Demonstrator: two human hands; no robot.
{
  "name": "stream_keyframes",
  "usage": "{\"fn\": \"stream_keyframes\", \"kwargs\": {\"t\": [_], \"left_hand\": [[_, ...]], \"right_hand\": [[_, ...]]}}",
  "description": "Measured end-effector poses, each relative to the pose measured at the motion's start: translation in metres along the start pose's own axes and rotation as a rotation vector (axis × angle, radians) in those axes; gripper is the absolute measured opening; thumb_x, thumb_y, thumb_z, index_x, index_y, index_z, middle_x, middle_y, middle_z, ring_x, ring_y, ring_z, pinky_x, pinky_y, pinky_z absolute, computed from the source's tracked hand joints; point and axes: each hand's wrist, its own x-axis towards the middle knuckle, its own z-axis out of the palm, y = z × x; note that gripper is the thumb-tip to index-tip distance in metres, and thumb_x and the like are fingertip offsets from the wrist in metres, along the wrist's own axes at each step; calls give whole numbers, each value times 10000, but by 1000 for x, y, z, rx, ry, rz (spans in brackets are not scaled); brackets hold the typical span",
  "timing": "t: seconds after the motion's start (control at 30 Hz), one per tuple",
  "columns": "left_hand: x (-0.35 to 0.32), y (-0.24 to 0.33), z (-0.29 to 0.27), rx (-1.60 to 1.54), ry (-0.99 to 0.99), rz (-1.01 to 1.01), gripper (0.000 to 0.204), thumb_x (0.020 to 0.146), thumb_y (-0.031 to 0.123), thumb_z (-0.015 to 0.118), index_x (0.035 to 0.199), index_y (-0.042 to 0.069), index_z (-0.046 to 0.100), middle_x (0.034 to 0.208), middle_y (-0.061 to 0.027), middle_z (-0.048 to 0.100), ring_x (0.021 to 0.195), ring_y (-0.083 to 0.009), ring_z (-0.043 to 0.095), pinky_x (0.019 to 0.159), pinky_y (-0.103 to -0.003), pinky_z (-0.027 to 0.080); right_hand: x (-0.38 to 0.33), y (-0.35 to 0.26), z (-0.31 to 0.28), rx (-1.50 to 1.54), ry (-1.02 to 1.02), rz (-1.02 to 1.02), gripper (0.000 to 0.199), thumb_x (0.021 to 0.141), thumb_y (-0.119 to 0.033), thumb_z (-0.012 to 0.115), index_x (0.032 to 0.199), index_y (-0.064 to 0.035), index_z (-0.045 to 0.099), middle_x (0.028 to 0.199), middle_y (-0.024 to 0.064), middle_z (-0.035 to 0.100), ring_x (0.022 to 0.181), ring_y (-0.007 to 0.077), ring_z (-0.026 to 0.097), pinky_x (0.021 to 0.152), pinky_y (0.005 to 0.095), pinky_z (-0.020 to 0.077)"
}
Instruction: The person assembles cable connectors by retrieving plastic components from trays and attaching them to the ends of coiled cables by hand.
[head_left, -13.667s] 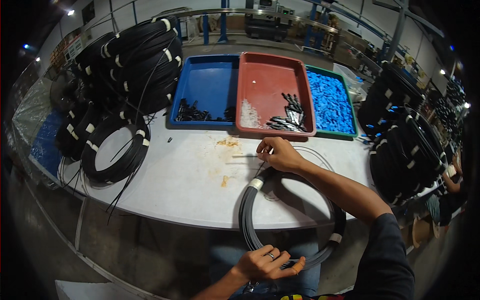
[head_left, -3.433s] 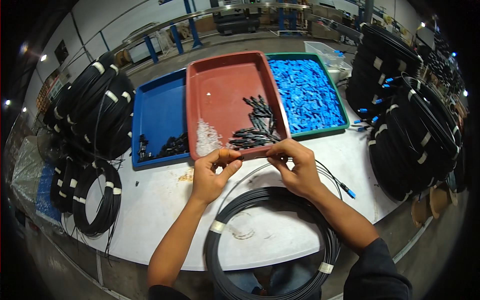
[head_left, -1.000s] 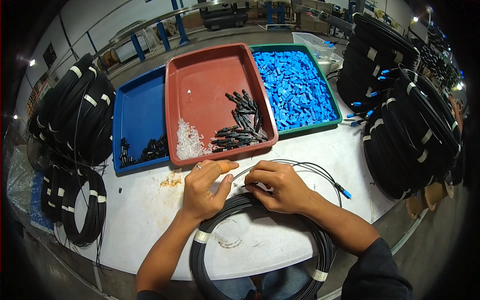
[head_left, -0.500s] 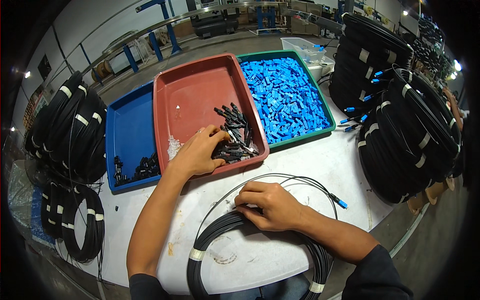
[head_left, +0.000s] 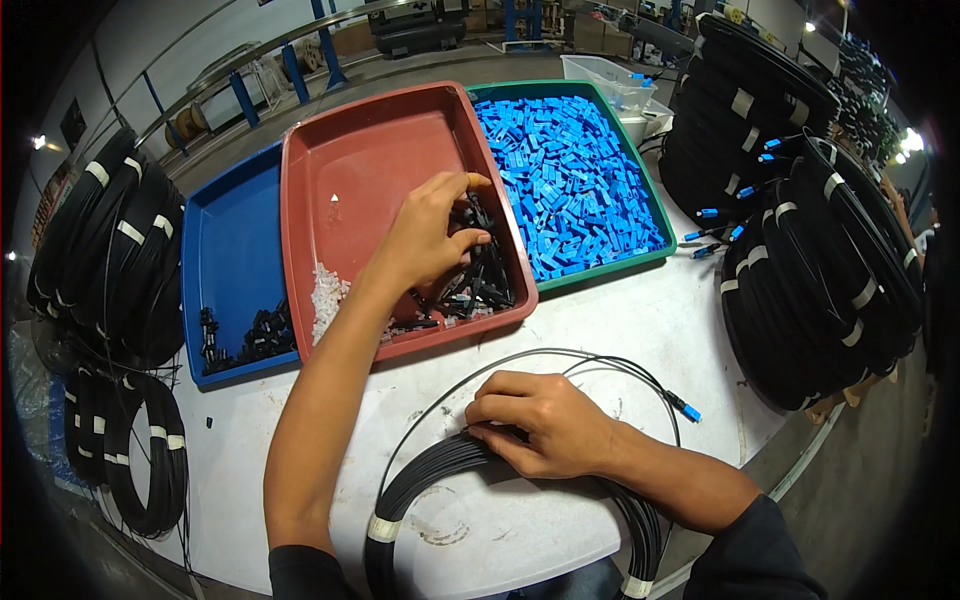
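Black plastic connector parts lie heaped in the lower right corner of the red tray, at about 12 o'clock from the picture's centre. The left hand reaches into this tray from 7 o'clock; its fingers are curled and drawn together over the top of the heap, pinching one black part between thumb and fingertips. The rest of the heap lies directly beneath and just right of those fingertips, touching them. A small pile of clear bits sits at 9 o'clock from the heap, in the same tray.

The right hand rests palm-down on the white table, at about 5 o'clock from the left hand. Its fingers are bent and pressed close together on the upper arc of a black cable coil, which rings the table's near edge and carries white tape bands. A thin strand of the coil loops out past the knuckles toward 2 o'clock and ends in a blue connector tip, lying clear of the hand.

A blue tray with a few black pieces stands at 9 o'clock from the red tray; a green tray filled with blue parts stands at 3 o'clock. Stacked black coils flank the table at right, more coils at left.
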Motion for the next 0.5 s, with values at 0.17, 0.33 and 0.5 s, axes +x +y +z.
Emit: {"fn": "stream_keyframes", "kwargs": {"t": [0.17, 0.33, 0.5], "left_hand": [[-25, 9, -34, 283, -177, -235, 369, 744, 61, 841, 1066, -8, 675, 1010, -183, 721, 934, -325, 721, 798, -398, 573], [-58, 29, -56, 392, -465, -383, 362, 702, 97, 880, 975, -45, 688, 914, -204, 748, 870, -347, 740, 785, -409, 573], [-65, 15, -43, 235, -420, -283, 310, 720, 63, 839, 968, -49, 692, 890, -211, 740, 839, -352, 733, 760, -402, 571]], "right_hand": [[0, 1, 1, -1, 6, -8, 121, 851, -63, 718, 952, -2, 691, 888, 139, 658, 751, 337, 682, 668, 410, 570], [-1, -2, -1, -35, -24, 22, 132, 840, -30, 748, 966, -13, 714, 910, 128, 683, 785, 305, 691, 685, 375, 570], [0, -3, -1, -25, -15, -2, 109, 856, -62, 718, 941, 4, 701, 886, 146, 660, 754, 339, 680, 684, 410, 568]]}}
